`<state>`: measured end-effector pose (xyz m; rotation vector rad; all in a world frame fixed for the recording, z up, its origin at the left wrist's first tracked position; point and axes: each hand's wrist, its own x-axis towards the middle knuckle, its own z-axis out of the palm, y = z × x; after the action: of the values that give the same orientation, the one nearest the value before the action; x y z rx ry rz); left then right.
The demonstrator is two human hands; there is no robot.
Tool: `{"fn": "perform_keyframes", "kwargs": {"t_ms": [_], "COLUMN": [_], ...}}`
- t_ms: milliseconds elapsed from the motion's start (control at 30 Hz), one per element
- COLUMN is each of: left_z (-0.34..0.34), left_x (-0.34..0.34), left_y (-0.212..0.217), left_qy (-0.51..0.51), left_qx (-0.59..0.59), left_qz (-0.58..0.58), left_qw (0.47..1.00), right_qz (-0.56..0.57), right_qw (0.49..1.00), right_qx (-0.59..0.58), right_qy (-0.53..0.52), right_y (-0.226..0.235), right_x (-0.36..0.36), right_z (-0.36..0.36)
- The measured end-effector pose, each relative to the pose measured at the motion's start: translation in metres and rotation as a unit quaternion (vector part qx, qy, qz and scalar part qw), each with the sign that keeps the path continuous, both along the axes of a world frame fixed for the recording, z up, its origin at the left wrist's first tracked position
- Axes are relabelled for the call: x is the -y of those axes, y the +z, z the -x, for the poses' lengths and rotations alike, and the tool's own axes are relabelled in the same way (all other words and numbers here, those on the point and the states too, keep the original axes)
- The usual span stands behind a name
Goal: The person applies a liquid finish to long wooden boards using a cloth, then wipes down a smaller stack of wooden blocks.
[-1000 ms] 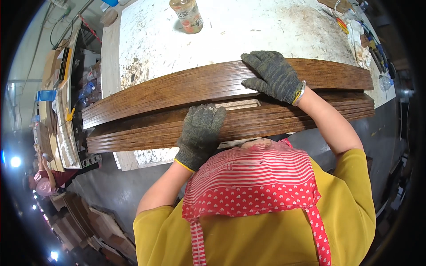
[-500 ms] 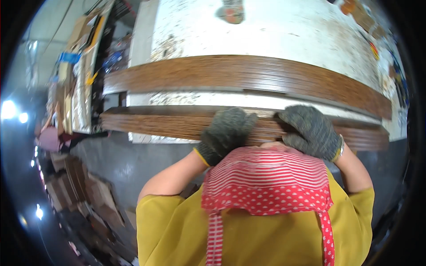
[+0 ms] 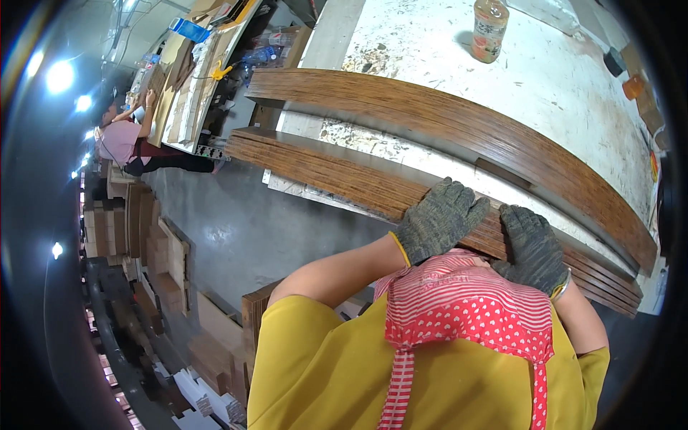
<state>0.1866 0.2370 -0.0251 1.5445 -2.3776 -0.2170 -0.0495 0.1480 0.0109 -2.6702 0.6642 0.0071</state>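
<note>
My left hand, in a dark grey knit glove with a yellow cuff, lies over the near bundle of brown wood-grain boards, its fingers curled over the bundle's upper edge. My right hand, gloved alike, is closed on the same bundle a short way to the right. The bundle rests against my red-and-white apron, along the near side of the table. Beyond it, a second bundle of brown boards lies roughly parallel, with a narrow gap between the two. My palms and thumbs are partly hidden.
On the white, stained worktable stands a drink bottle. A side bench at the left holds boards and a blue item; a person in pink works beside it. Cardboard pieces stand on the grey floor.
My view has turned, so the boards now slant down to the right and more floor shows at left. Both hands stay on the near bundle.
</note>
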Motion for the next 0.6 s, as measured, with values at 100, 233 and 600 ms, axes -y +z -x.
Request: {"fn": "perform_keyframes", "kwargs": {"t_ms": [100,233,600], "left_z": [-0.007,-0.017,-0.022], "left_x": [0.011,0.038,-0.109], "left_y": [0.004,0.022,-0.041], "left_qy": [-0.018,-0.045,0.259], "left_qx": [0.007,0.031,-0.494], "left_qz": [-0.025,-0.100,-0.179], "left_qw": [0.999,0.994,0.810], "right_qz": [0.055,0.016,-0.199], "right_qw": [0.998,1.000,0.964], "right_qx": [-0.041,-0.009,-0.174], "right_qy": [-0.015,-0.002,0.010], "right_y": [-0.001,0.005,0.017], "right_x": [0.002,0.023,0.074], "right_z": [-0.008,-0.023,-0.038]}}
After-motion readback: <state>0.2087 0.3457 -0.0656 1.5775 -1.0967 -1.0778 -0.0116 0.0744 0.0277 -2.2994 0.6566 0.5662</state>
